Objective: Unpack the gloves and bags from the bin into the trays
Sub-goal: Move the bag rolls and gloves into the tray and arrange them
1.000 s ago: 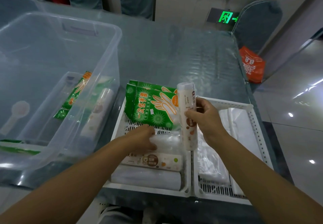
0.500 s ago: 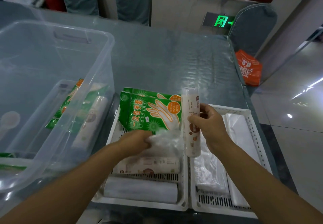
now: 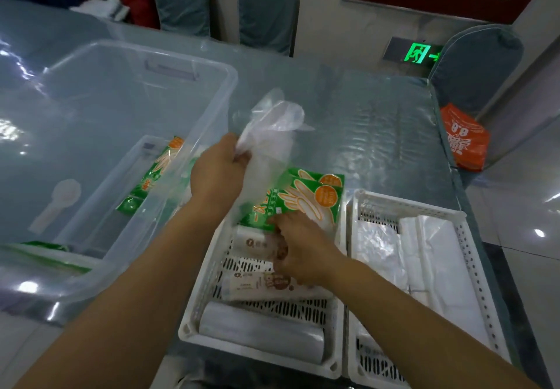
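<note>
My left hand (image 3: pixel 216 173) grips a crumpled clear plastic bag (image 3: pixel 269 134) and holds it up above the left white tray (image 3: pixel 197 313). My right hand (image 3: pixel 298 249) lies low in that tray with its fingers round a white bag roll (image 3: pixel 257 241) that lies across it. Two green glove packs (image 3: pixel 306 200) lean at the tray's far end. A second printed roll (image 3: pixel 251 285) and a plain clear roll (image 3: pixel 260 331) lie nearer me. The clear bin (image 3: pixel 127 134) at left still holds a green glove pack (image 3: pixel 154 176).
The right white tray (image 3: pixel 466 252) holds flat white and clear bags (image 3: pixel 424 267). An orange bag (image 3: pixel 465 137) sits past the table's right edge. Covered chairs stand along the far side. The table top beyond the trays is glossy blue-grey.
My left hand rose from the tray with the clear bag. My right hand brought the upright roll down and laid it across the left tray.
</note>
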Demonstrator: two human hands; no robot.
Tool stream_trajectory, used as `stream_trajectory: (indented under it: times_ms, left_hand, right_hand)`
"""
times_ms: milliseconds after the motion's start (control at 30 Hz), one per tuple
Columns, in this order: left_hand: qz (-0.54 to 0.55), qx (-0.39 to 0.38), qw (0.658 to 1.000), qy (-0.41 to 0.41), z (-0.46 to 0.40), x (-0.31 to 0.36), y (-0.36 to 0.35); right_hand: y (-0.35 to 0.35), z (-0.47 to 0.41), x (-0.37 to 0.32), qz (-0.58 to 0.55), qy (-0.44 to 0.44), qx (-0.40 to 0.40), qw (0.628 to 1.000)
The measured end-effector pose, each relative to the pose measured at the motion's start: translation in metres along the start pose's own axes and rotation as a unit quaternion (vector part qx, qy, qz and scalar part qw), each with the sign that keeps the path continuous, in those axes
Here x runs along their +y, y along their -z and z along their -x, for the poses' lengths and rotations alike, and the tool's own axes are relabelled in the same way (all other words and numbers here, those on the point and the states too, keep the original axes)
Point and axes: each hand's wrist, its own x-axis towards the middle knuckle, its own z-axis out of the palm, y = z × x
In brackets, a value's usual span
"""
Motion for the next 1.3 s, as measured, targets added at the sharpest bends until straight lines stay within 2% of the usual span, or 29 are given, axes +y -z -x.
stream_trajectory:
  times_ms: [100,233,367,700,933,1000,1067,1167,1300]
  left_hand:
    - [0.013,-0.016,1.000,0.014,0.005,-0.008,0.000]
    - [0.013,-0.055,0.998,0.030,0.016,-0.023,0.000]
    - [-0.004,-0.098,0.995,0.037,0.026,-0.034,-0.003]
    - [-0.057,-0.106,0.993,-0.002,0.037,-0.044,-0.019]
    - [-0.066,-0.151,0.986,0.018,0.033,-0.026,-0.027]
    - [-0.055,-0.148,0.987,0.006,0.032,-0.016,-0.023]
    - [-0.039,-0.133,0.990,-0.009,0.031,-0.003,-0.016]
    - [-0.008,-0.078,0.997,-0.028,0.024,0.023,0.004]
    - [0.031,0.008,0.997,-0.064,0.002,0.047,0.053]
  right_hand:
    - [-0.021,-0.007,-0.005,0.039,0.034,-0.069,0.996]
    - [-0.026,-0.002,0.006,-0.035,-0.011,-0.130,0.991]
    - [-0.040,0.021,0.025,0.086,-0.015,-0.188,0.978]
    - [-0.062,0.041,0.022,0.148,0.023,-0.057,0.987]
    - [-0.061,0.048,0.023,0.122,0.010,-0.066,0.990]
    - [-0.052,0.049,0.020,0.101,0.011,-0.027,0.994]
    - [-0.037,0.049,0.015,0.060,0.008,0.080,0.995]
    - [-0.013,0.048,0.011,0.014,0.013,0.242,0.970]
    - [0.021,0.029,0.003,-0.021,-0.014,0.299,0.954]
